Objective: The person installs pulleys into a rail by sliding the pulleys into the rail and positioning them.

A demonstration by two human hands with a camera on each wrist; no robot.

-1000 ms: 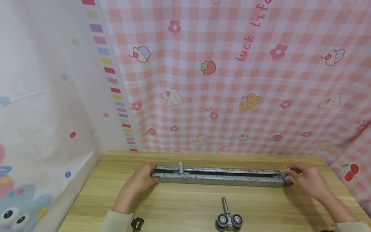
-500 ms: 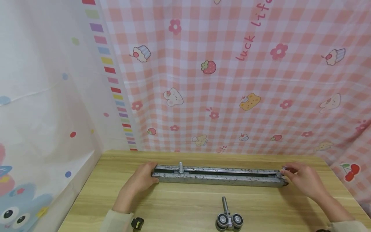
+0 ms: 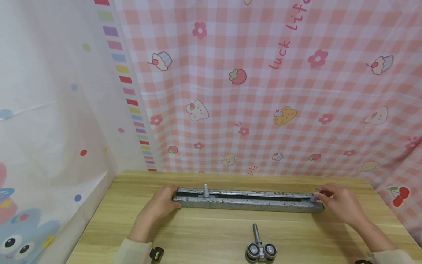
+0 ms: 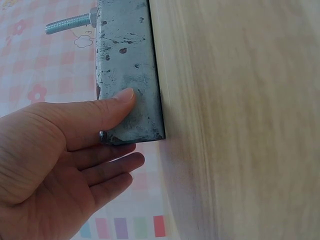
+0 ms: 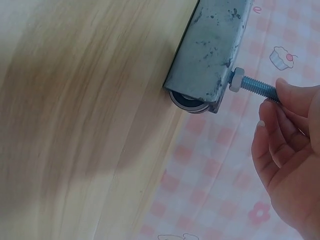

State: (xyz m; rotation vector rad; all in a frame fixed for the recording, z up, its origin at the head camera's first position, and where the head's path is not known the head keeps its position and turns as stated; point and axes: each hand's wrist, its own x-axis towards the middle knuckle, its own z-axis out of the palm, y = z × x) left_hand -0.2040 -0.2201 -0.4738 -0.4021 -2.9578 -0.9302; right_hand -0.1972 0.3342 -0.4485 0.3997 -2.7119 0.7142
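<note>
A scuffed grey metal slotted rail [image 3: 250,205] lies lengthwise across the wooden table. My left hand [image 3: 160,203] grips its left end, thumb on the near side face in the left wrist view. At the right end, my right hand [image 3: 344,204] pinches the threaded bolt [image 5: 260,88] of a roller trolley between thumb and fingers. Most of this trolley is inside the rail; part of a wheel [image 5: 186,104] pokes out of the end. Another trolley's bolt [image 3: 206,190] stands up from the slot near the left end, its wheels hidden inside.
A loose roller trolley [image 3: 260,251] with black-and-silver wheels lies on the table [image 3: 211,227] in front of the rail, bolt pointing away from me. Behind the table hangs a pink checked cloth [image 3: 230,110]; a white printed cloth [image 3: 49,110] hangs at the left.
My right hand has moved left, sliding the trolley from outside the rail's right end into it. The left hand, rail and loose trolley have stayed put.
</note>
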